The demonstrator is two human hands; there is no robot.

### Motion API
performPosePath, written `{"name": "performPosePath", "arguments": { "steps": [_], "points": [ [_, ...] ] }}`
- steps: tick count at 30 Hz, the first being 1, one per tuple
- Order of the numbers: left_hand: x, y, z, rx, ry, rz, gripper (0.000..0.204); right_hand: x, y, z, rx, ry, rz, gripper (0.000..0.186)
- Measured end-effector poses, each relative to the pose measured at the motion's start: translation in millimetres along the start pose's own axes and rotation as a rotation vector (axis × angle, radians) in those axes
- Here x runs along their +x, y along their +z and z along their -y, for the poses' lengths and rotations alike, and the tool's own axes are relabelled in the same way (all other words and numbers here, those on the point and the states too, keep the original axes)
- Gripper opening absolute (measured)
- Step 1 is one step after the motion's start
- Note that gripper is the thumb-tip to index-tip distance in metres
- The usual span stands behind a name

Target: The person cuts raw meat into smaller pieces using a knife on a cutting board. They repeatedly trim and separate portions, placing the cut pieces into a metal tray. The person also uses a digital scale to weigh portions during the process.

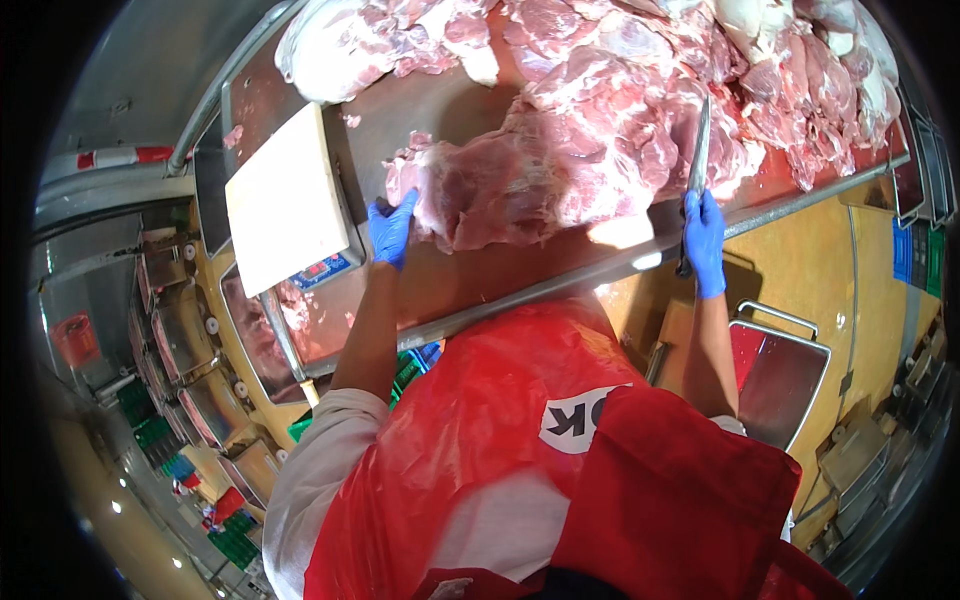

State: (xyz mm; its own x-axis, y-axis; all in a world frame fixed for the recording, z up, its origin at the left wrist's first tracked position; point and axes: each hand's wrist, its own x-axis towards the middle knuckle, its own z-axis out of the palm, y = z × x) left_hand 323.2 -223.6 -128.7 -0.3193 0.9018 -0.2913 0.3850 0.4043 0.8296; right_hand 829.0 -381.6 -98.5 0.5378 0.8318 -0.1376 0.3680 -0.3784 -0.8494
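My left hand [391, 232], in a blue glove, is at the left end of a large slab of raw pink meat [500, 190]. Its thumb and fingers are spread, with the thumb side against the meat's edge. My right hand [705, 240], also gloved in blue, is closed round the dark handle of a knife [702, 145]. The blade points away from me, over the right part of the meat. The slab lies along the near side of a reddish-brown work table [445, 290].
A white cutting board [285, 200] lies on a scale [328, 270] left of my left hand. More meat [400, 40] is piled along the far side and right [810, 90]. A metal rail [560, 273] edges the table. Metal trays [780, 370] stand below at right; a long tool [283, 335] rests at left.
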Motion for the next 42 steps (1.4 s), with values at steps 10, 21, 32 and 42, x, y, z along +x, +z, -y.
{"name": "performPosePath", "arguments": {
  "steps": [10,21,32,42],
  "points": [
    [26,25,-50,-0.527,-0.326,0.585,0.058,-16,84,-7,0.146,-0.136,0.221,0.035],
    [-12,52,-98,-0.247,0.438,0.45,0.059,-26,86,16,0.199,-0.084,0.208,0.034],
    [-118,121,-92,0.675,1.634,0.056,0.036,-49,70,8,0.478,0.122,0.0,0.024],
    [-14,10,-57,-0.004,0.728,0.348,0.043,-90,132,64,-0.273,-0.009,0.204,0.024]
  ]
}}
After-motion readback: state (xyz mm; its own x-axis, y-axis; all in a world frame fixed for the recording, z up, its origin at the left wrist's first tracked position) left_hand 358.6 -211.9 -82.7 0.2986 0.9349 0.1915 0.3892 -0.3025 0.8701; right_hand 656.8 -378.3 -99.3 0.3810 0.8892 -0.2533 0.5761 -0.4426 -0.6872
